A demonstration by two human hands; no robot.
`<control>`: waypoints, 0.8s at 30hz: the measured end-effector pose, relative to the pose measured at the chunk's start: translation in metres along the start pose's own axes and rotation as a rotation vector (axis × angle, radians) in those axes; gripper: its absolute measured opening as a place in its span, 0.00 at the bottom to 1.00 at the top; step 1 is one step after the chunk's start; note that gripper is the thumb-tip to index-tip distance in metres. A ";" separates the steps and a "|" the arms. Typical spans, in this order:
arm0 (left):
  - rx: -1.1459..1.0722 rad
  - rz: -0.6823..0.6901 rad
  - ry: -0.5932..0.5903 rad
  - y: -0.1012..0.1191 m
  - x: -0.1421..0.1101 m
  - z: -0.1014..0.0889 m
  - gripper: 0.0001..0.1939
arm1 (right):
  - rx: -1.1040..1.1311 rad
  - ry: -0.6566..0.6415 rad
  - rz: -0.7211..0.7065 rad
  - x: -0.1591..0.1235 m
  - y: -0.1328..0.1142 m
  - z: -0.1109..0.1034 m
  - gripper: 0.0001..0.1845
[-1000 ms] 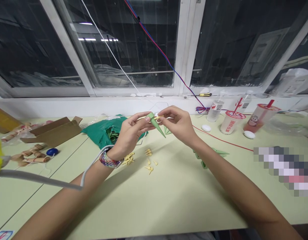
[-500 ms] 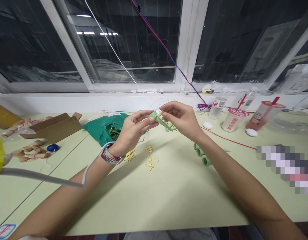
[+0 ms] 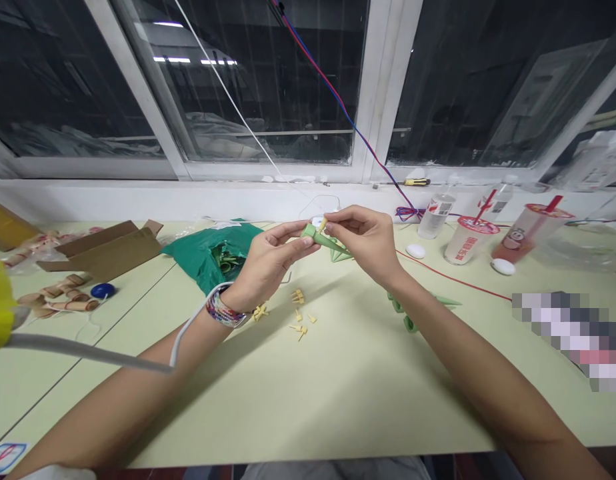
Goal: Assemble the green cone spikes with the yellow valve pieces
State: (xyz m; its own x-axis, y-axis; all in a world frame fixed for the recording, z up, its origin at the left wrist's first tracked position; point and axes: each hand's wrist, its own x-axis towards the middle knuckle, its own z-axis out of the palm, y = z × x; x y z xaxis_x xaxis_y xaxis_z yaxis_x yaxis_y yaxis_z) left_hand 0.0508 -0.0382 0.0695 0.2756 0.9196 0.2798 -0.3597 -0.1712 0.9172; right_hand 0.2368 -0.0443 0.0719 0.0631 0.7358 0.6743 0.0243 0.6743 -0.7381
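My left hand (image 3: 265, 263) pinches the wide end of a green plastic cone (image 3: 322, 237) held above the table, its tip pointing right and down. My right hand (image 3: 365, 240) is closed on a small yellow peg (image 3: 323, 224) at the cone's open end. Several loose yellow pegs (image 3: 298, 313) lie on the pale green table (image 3: 308, 393) below the hands. More green cones (image 3: 413, 310) lie under my right forearm, and another green cone (image 3: 341, 253) rests behind the held one. A beaded bracelet sits on my left wrist.
A green bag (image 3: 213, 253) with more parts lies behind my left hand. A cardboard box (image 3: 103, 250), brown rolled pieces (image 3: 63, 300) and a blue cap (image 3: 102, 291) are at left. Drink cups (image 3: 468, 240) and a bottle (image 3: 433, 215) stand at right by the window. A white cable crosses the left foreground.
The hands stayed together with only a small shift; the yellow peg sits closer against the cone's open end. The camera view moved slightly.
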 end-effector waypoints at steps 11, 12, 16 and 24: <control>-0.011 0.002 0.035 -0.005 -0.001 0.002 0.19 | -0.018 -0.022 0.029 0.000 0.002 -0.001 0.05; -0.017 0.001 0.038 -0.006 -0.001 0.002 0.19 | -0.030 -0.024 0.024 0.000 0.002 -0.001 0.04; -0.033 0.002 0.049 -0.008 -0.001 0.002 0.19 | -0.083 -0.029 0.004 0.000 0.003 0.000 0.03; -0.026 -0.013 0.059 -0.008 -0.001 0.002 0.18 | -0.074 -0.037 0.024 -0.001 0.008 0.002 0.03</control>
State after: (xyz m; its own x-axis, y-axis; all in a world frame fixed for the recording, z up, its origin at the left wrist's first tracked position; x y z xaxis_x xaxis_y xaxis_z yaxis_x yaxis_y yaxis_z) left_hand 0.0548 -0.0381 0.0625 0.2273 0.9412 0.2500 -0.3798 -0.1507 0.9127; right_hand 0.2352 -0.0396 0.0647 0.0280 0.7545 0.6557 0.0973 0.6508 -0.7530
